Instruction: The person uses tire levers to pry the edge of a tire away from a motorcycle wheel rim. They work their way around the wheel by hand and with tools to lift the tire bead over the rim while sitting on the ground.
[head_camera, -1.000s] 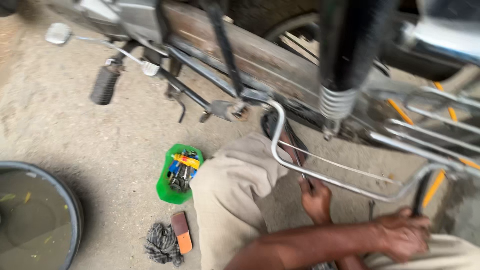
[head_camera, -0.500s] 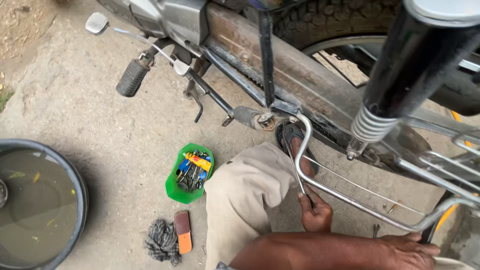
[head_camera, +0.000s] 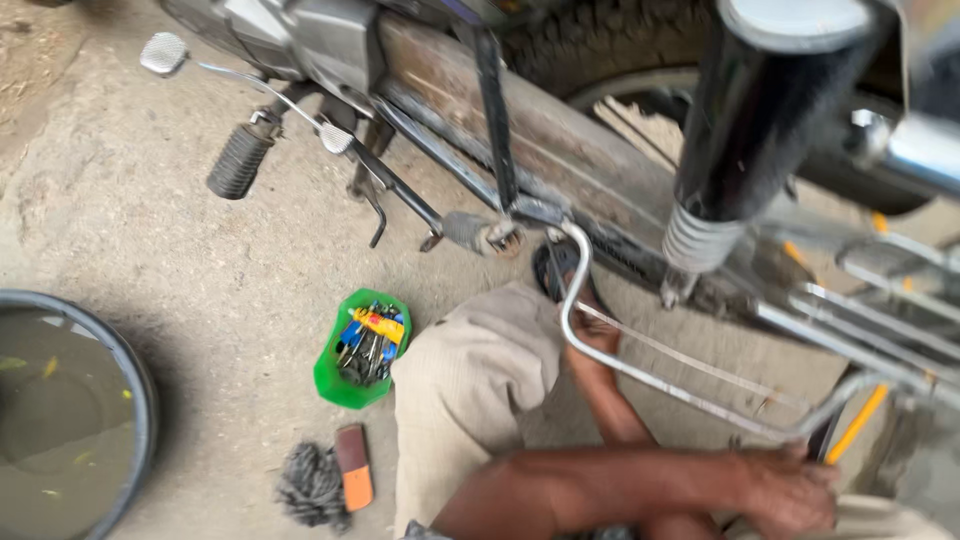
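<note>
Head view looks down on someone squatting beside the rear of a motorcycle on a rough concrete floor (head_camera: 200, 290). One hand, the left one as far as I can tell from how the arms cross (head_camera: 795, 490), has its grip closed around the lower end of the chrome side guard rail (head_camera: 640, 375), close to the orange-yellow strip by the wheel. The other hand, seemingly the right (head_camera: 592, 335), is up by the rail's curved front bend near the chain cover (head_camera: 600, 150). Its fingers sit behind the tube, so I can't tell how its grip stands or whether it holds anything.

My take on doing this bit well: keep the low hand steadying the rail so it doesn't twist, and work the upper mount by feel with small moves, since the shock absorber (head_camera: 740, 140) and folded footpeg (head_camera: 478, 232) crowd that spot. Knuckles could easily scrape there.

As for containers, a small bright green plastic tray (head_camera: 335, 385) sits on the floor just beside the person's knee (head_camera: 470, 380), stuffed with tools, with a yellow and blue packet lying on top. Below it lie an orange and brown block (head_camera: 353, 467) and a grey wad of rag (head_camera: 310, 485) touching each other. A round dark basin of murky water (head_camera: 70, 420) sits at the left edge. No signs visible.
</note>
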